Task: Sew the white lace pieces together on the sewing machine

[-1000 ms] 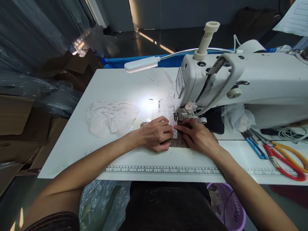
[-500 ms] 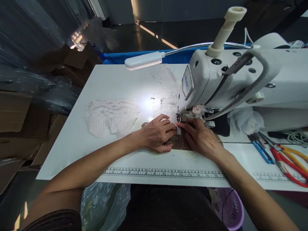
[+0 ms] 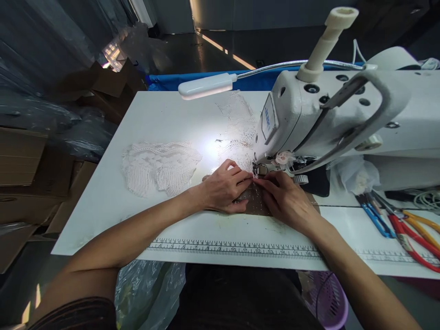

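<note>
White lace fabric [image 3: 237, 153] runs across the table up to the presser foot [image 3: 261, 169] of a white sewing machine [image 3: 292, 105]. My left hand [image 3: 227, 185] is closed on the lace just left of the foot, thumb and fingers drawn together. From the other side, my right hand [image 3: 287, 197] pinches the lace edge in front of the foot, its index fingertip meeting the left fingertips. The needle is too small to make out. Another gathered white lace piece [image 3: 160, 167] lies flat to the left, apart from both hands.
A lamp [image 3: 206, 86] on a bendy neck lights the table [image 3: 113, 206]. A printed ruler [image 3: 233, 250] lines the front edge. Red-handled scissors [image 3: 409, 233] and blue-handled snips [image 3: 376, 220] lie at right. Cardboard boxes [image 3: 20, 160] stand left; a purple basket [image 3: 330, 298] sits below.
The lace has fed away from me under the foot, so its near edge now ends at my fingertips. My left hand has shifted slightly forward and right; my right hand stays nearly in place.
</note>
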`<state>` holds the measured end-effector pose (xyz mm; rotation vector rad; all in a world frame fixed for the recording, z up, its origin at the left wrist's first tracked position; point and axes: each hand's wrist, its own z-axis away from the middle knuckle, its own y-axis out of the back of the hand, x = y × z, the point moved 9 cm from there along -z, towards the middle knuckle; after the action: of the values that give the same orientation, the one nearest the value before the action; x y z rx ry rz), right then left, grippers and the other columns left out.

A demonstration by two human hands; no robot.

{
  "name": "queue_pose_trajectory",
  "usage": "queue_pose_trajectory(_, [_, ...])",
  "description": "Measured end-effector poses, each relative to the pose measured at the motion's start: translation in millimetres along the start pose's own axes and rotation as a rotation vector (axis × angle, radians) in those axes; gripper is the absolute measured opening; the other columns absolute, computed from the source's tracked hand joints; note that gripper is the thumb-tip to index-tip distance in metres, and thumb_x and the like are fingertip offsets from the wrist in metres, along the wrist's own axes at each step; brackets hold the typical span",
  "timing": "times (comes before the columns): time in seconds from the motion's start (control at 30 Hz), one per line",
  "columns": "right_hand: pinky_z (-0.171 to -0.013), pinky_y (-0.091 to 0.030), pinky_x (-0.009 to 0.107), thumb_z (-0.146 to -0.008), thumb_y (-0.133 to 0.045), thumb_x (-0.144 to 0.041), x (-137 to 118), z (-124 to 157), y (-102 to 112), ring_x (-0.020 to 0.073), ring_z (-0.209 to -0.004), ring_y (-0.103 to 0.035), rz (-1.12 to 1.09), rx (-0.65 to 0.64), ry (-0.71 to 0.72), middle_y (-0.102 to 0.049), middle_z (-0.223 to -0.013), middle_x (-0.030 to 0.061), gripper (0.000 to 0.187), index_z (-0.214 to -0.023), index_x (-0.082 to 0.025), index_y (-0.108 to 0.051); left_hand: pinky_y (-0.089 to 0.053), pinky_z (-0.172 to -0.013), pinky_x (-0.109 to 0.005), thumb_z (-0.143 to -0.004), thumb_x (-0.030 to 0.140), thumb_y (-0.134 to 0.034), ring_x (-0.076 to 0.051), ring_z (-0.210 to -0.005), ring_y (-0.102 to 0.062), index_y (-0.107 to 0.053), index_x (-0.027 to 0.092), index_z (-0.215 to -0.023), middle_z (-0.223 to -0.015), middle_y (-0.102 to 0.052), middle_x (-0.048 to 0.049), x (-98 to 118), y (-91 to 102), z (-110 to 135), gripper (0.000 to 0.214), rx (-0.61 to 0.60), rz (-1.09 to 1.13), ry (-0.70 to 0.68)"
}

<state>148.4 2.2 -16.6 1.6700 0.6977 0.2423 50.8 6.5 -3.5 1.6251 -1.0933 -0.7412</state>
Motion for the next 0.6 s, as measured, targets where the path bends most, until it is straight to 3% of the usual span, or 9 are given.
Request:
queue_pose_trajectory(0.4, [-0.079, -0.052, 0.045, -0.096, -0.041, -0.023, 2.7, -2.3, -3.2, 0.0322, -0.101, -0.059, -0.006, 0.009, -0.027, -0.062, -0.111, 0.0204, 0.038, -0.127, -0.013, -0.061, -0.041, -0.086, -0.046, -0.088, 0.042, -0.047, -0.028, -0.097, -0.056, -0.059, 0.006, -0.118, -0.122, -0.059, -0.0184, -9.1, -4.4, -1.7, 0.049, -0.036, 0.019, 0.087])
queue_pose_trajectory(0.6, [-0.081, -0.054, 0.041, -0.096, -0.041, -0.026, 11.9, 1.4, 4.7, 0.0278, -0.099, -0.063, -0.153, -0.006, -0.043, -0.061, -0.116, 0.0161, 0.038, -0.129, -0.017, -0.059, -0.040, -0.085, -0.045, -0.087, 0.046, -0.047, -0.030, -0.100, -0.054, -0.057, 0.007, -0.121, -0.124, -0.057, -0.0183, -13.2, -5.1, -3.5, 0.053, -0.062, 0.020, 0.114])
